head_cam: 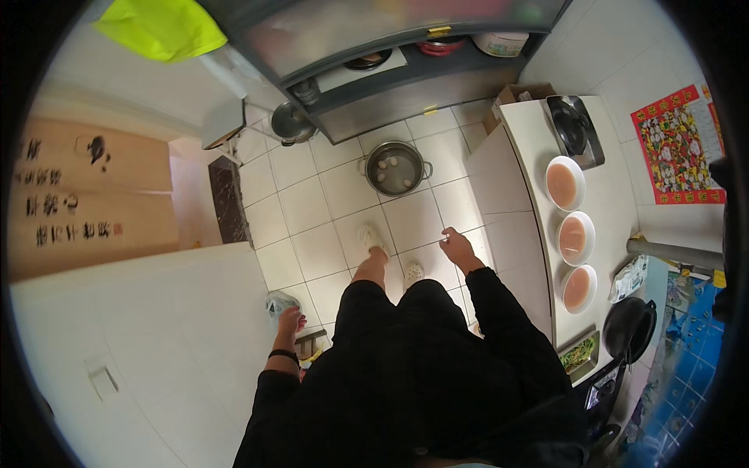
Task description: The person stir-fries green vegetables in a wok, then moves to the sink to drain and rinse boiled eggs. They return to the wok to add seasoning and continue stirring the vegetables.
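Observation:
My left hand (292, 321) hangs low at my side near a clear plastic bag (281, 303); its fingers are loosely curled, and whether it touches the bag cannot be told. Out in front of my thigh is my right hand (459, 247), above the tiled floor, fingers bent and holding nothing that shows. A two-handled steel pot (395, 169) stands on the floor ahead of my feet, with several eggs in its liquid. On the counter to the right, three white bowls (565, 183) of pinkish liquid stand in a row.
The white counter (521, 126) also bears a metal tray (594, 153) with a black pan, a tray of green vegetables (579, 355) and a black wok (626, 330). A grey cabinet (409, 105) stands ahead, another pot (291, 124) left of it. A white panel (146, 345) lies left.

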### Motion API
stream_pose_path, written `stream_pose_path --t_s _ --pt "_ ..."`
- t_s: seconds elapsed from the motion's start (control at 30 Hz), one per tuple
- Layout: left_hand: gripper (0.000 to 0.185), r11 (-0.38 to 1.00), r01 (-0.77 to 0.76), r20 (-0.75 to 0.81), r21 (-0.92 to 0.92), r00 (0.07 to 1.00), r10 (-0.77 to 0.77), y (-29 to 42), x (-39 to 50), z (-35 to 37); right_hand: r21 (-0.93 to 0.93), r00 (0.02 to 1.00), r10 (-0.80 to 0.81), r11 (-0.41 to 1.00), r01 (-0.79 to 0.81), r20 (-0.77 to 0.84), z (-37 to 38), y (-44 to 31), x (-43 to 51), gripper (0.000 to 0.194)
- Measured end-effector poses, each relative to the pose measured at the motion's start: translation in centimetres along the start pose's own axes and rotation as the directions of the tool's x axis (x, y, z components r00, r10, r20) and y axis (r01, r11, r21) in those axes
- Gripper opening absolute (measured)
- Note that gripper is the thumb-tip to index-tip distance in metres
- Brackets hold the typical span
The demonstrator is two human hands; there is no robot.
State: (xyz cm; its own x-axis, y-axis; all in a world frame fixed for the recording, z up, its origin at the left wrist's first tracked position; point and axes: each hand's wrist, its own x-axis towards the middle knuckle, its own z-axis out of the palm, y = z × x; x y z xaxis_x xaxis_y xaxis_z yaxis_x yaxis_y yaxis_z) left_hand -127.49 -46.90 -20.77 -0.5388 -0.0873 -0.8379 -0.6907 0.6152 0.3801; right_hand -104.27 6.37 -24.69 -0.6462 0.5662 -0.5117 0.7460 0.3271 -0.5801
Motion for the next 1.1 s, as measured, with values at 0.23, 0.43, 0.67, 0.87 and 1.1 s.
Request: stream_pose_path --t_s 0.23,0.43,0.67,0.87,1.1 --pt "0.030 0.981 -0.151 0.282 0.119 0.953 0.112 21.6 12.7 9.3 -0.048 0.965 0.258 0.964 -0.260 -0.033 -2.2 -1.7 6.8 0.043" --pt "0.026 0.942 -0.279 0.377 0.184 0.906 0.195 33.4 20.1 21.1 -0.068 0.893 0.444 0.896 -0.440 0.071 0.8 2.1 15.7 0.041" --pt "0.030 0.974 -0.086 0.328 0.209 0.945 0.012 31.7 38.0 33.0 0.220 0.928 0.369 0.903 -0.369 0.043 11.8 12.9 34.6 0.042" --pt "0.054 0.912 -0.358 0.080 0.199 0.934 0.349 28.6 54.2 41.0 0.546 0.814 0.563 0.642 -0.538 0.141 17.7 17.3 45.1 0.090" --pt "0.042 0.923 -0.245 0.281 0.296 0.946 0.161 31.1 57.0 43.3 0.717 0.860 0.432 0.504 -0.481 0.272 17.2 18.8 46.5 0.029"
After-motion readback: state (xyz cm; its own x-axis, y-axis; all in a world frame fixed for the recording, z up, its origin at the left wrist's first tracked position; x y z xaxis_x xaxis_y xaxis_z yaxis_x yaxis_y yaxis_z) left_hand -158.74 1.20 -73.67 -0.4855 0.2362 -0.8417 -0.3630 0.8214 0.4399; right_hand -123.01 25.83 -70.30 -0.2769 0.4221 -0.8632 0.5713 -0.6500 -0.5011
